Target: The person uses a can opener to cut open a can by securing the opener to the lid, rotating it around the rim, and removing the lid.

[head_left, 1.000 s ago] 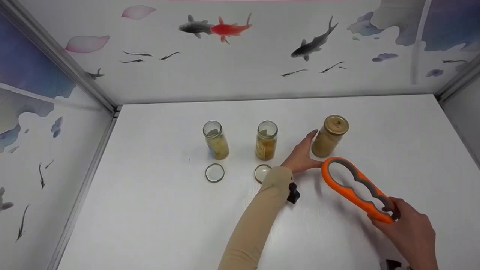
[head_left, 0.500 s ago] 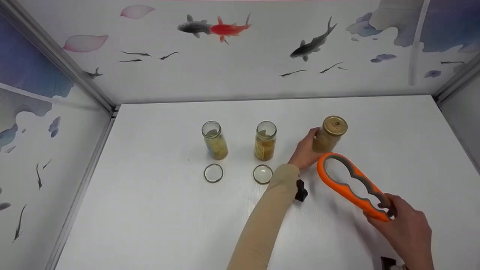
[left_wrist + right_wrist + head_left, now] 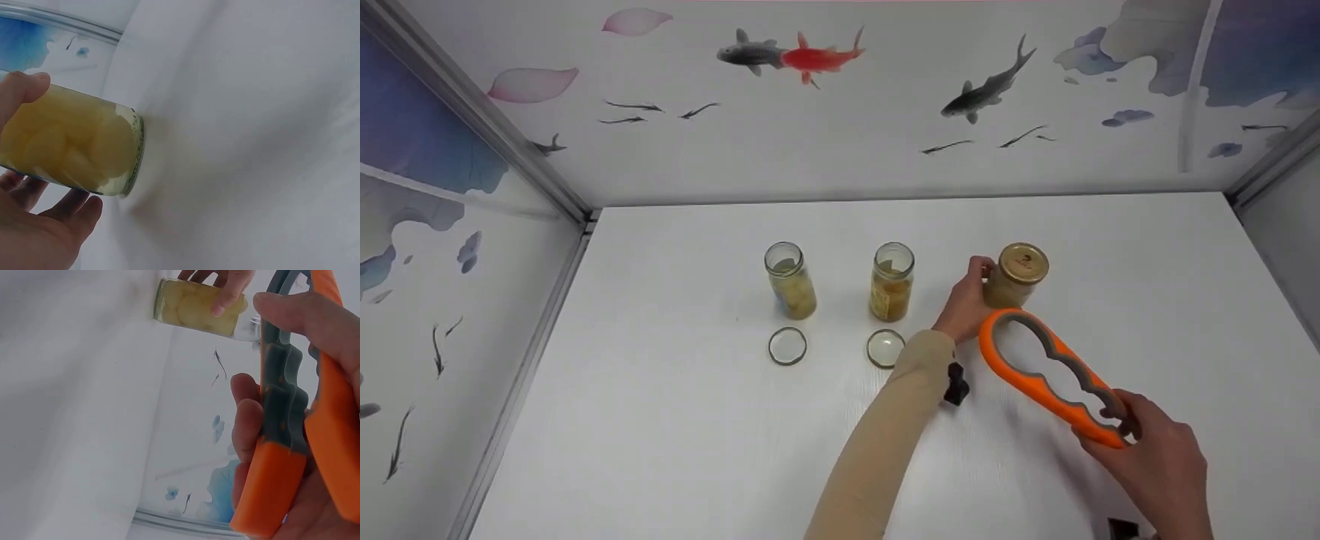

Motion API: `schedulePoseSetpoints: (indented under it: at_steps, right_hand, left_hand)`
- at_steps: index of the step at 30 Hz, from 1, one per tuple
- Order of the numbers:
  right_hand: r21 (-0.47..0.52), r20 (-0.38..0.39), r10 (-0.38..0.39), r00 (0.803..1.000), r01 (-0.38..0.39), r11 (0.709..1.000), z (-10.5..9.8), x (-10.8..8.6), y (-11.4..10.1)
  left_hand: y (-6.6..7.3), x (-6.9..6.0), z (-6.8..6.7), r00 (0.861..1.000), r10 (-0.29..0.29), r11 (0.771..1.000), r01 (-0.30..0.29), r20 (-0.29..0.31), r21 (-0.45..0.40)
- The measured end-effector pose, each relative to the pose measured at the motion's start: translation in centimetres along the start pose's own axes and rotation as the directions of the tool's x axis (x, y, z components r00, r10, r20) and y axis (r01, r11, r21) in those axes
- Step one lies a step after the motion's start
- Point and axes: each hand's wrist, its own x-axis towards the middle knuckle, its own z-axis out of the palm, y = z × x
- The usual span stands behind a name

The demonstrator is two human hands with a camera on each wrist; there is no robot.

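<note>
My left hand (image 3: 964,306) grips a glass jar (image 3: 79,140) of pale yellow fruit pieces, thumb on one side and fingers on the other. Its gold lid (image 3: 1024,262) is on. The jar's base is at or just above the table; I cannot tell if it touches. In my right hand (image 3: 1156,457) is an orange jar opener (image 3: 1035,386) with a grey scalloped inner edge, held by its near end. The opener's far loop is in front of the jar's lower part in the head view, apart from the lid.
Left of the held jar stand two uncovered jars, one with orange contents (image 3: 891,296) and one with pale contents (image 3: 793,289). A loose lid lies before each, the left lid (image 3: 787,346) and the right lid (image 3: 886,348). Printed walls (image 3: 840,150) bound the white table (image 3: 660,420).
My left hand has closed around the lidded jar, which has shifted slightly toward me and left. The opener in my right hand has moved a little to the left.
</note>
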Motion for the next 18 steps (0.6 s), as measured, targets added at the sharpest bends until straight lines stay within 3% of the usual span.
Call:
schedulePoseSetpoints:
  at_steps: [10,18]
  right_hand:
    - [0.037,-0.091,-0.099,0.991,0.103,0.994,0.0,0.2,-0.1]
    - [0.031,-0.115,-0.138,0.984,0.143,0.989,-0.4,0.4,-0.5]
  left_hand:
    - [-0.3,-1.1,-1.6,1.0,-0.008,0.997,0.007,0.014,0.08]
    - [-0.6,-2.2,-2.5,0.998,-0.032,0.999,0.031,0.051,0.008]
